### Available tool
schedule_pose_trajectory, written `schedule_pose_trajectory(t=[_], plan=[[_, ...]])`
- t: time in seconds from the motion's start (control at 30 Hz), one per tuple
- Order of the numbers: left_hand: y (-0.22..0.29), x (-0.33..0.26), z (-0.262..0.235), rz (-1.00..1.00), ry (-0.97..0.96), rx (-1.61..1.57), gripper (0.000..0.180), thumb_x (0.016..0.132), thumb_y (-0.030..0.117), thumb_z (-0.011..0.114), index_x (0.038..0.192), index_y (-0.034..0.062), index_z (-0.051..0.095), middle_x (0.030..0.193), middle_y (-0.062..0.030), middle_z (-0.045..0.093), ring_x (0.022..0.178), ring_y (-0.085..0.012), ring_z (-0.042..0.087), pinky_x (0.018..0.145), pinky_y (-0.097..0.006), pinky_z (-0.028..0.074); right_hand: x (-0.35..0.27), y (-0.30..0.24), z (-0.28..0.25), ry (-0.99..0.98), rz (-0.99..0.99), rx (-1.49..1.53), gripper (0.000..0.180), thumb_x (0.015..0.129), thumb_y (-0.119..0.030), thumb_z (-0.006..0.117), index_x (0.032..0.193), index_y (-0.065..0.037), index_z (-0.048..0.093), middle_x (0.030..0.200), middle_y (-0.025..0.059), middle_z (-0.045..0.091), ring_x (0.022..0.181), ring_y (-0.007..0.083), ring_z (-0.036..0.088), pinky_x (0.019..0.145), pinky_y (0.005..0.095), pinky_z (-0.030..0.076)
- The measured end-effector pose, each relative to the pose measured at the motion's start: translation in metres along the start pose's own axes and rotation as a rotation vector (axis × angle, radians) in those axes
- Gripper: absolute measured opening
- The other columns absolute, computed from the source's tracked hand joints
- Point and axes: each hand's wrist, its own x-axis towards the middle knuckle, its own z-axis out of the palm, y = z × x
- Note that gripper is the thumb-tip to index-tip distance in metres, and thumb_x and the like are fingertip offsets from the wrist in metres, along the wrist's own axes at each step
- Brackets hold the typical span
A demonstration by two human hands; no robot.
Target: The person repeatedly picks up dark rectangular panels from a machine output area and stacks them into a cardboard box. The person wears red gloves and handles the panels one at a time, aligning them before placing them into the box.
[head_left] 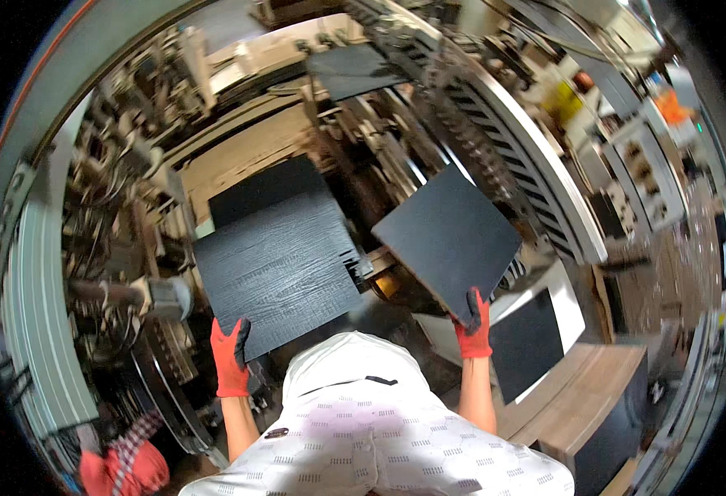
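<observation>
My left hand [231, 357], in a red glove with dark fingertips, grips the near left corner of a black wood-grain panel [276, 269]. Light glints off this panel's ridged face. Behind it, a second, duller black panel [268, 188] shows partly, the rest hidden. My right hand [473, 326], gloved alike, is closed on the near corner of another black panel [452, 236], smoother and turned diagonally. Both thumbs lie on top of the panels; the fingers beneath are mostly hidden. The two held panels are apart from each other.
Machine rails [396, 136] run away between the panels, with a dark panel [356, 70] at the far end. A striped guard rail [503, 132] stands to the right. Near right are a stack of brown wood-grain boards [582, 388] and a person's red sleeve [135, 467] shows lower left.
</observation>
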Motion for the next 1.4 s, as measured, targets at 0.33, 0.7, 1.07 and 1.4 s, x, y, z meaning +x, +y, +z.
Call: schedule_pose_trajectory(t=[0.33, 0.7, 1.07, 1.4], plan=[[0.019, 0.026, 0.171, -0.011, -0.484, -0.018, 0.043, 0.092, 0.013, 0.068, 0.131, -0.0008, 0.055, 0.122, -0.0093, 0.063, 0.107, -0.0194, 0.06, 0.092, -0.033, 0.049, -0.176, 0.005, -0.129, 0.269, -0.601, -0.954, 0.047, 0.087, 0.002, 0.064, 0.133, -0.005, 0.057, 0.133, 0.007, 0.047, 0.121, 0.02, 0.051, 0.098, 0.0331, 0.047], [-0.055, 0.035, 0.354, 0.105, -0.444, -0.139, 0.032, 0.085, 0.017, 0.077, 0.105, 0.0005, 0.057, 0.1, -0.0042, 0.061, 0.09, -0.0154, 0.055, 0.082, -0.032, 0.047, -0.217, -0.034, -0.288, 0.445, -0.27, -0.511, 0.045, 0.1, -0.032, 0.052, 0.128, 0.003, 0.061, 0.127, 0.0141, 0.059, 0.11, 0.0237, 0.06, 0.085, 0.038, 0.051], [-0.15, 0.086, 0.433, 0.084, -0.103, -0.266, 0.03, 0.083, 0.016, 0.079, 0.089, 0.0007, 0.053, 0.08, -0.002, 0.053, 0.077, -0.0128, 0.045, 0.072, -0.031, 0.044, -0.045, -0.119, -0.049, 0.386, -0.571, -1.425, 0.024, 0.086, -0.027, 0.068, 0.083, -0.004, 0.063, 0.082, 0.0141, 0.064, 0.076, 0.0315, 0.062, 0.068, 0.0423, 0.048], [-0.155, 0.114, 0.481, 0.188, 0.027, -0.051, 0.029, 0.087, 0.016, 0.074, 0.103, -0.0022, 0.06, 0.099, -0.0099, 0.066, 0.088, -0.0192, 0.059, 0.081, -0.035, 0.048, 0.214, -0.032, 0.102, -0.091, -0.719, -1.327, 0.034, 0.1, -0.031, 0.048, 0.091, 0.0, 0.061, 0.09, 0.0265, 0.061, 0.093, 0.0464, 0.058, 0.077, 0.0505, 0.045]])
